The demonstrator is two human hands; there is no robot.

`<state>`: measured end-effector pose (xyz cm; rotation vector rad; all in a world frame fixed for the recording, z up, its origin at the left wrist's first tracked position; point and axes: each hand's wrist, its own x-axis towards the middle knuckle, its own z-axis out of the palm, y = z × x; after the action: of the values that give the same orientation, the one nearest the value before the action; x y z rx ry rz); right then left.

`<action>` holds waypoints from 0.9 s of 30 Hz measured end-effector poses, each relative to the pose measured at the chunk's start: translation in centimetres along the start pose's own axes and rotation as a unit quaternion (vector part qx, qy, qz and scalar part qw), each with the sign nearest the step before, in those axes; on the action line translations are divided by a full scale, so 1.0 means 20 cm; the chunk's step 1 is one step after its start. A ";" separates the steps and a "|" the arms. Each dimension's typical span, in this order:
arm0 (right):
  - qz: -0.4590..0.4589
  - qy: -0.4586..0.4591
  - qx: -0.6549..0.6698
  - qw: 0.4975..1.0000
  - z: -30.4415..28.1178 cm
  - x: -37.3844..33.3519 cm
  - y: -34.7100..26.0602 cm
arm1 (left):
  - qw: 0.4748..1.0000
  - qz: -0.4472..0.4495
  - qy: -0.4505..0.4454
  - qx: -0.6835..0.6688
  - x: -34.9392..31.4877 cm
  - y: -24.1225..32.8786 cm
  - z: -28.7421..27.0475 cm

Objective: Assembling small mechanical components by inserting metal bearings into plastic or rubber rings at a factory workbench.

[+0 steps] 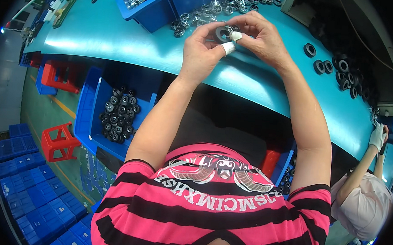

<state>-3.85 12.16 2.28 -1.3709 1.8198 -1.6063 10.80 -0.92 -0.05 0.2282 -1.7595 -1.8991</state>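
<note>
Above the teal worktable (120, 40), my two hands meet at chest height. A black ring (220, 34), which looks like a small rubber tyre, is pinched in my left hand (199, 54). Between the thumb and fingers of my right hand (267, 40) is a small shiny wheel hub (232, 29), right against the ring; the fingers partly cover it, and I cannot tell whether it is inside the ring. White tape wraps both thumbs. Just beyond my hands lie loose clear and silver hubs (204, 16).
A blue bin (156, 15) of shiny hubs stands at the back. Black rings (342, 64) lie piled on the right. Below the table edge, a blue crate (100, 136) holds finished-looking black wheels (119, 112). Red stools (60, 142) stand left. A co-worker's gloved hand (377, 137) is at far right.
</note>
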 end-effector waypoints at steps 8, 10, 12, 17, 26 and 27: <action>0.104 -0.017 0.022 0.994 -0.03 0.00 0.02 | 1.000 -0.020 0.002 -0.002 -0.01 0.04 0.02; 0.114 0.003 -0.001 0.993 -0.04 0.00 -0.02 | 0.995 0.024 0.007 0.095 -0.02 0.03 0.01; 0.123 0.016 -0.015 0.992 -0.04 0.00 -0.03 | 0.995 0.023 0.018 0.093 -0.02 0.04 0.02; 0.125 0.026 -0.039 0.991 -0.05 0.00 -0.01 | 0.990 0.027 0.027 0.138 -0.03 0.07 0.04; 0.082 0.029 0.010 0.996 -0.04 0.00 -0.01 | 0.993 0.019 0.033 0.109 -0.02 0.05 0.01; 0.082 0.019 0.023 0.996 -0.04 0.00 -0.02 | 0.997 -0.001 0.030 0.075 -0.01 0.05 0.00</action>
<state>-4.29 12.61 2.93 -1.1464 1.8527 -1.5896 11.13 -0.86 0.83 0.3384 -1.8640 -1.7450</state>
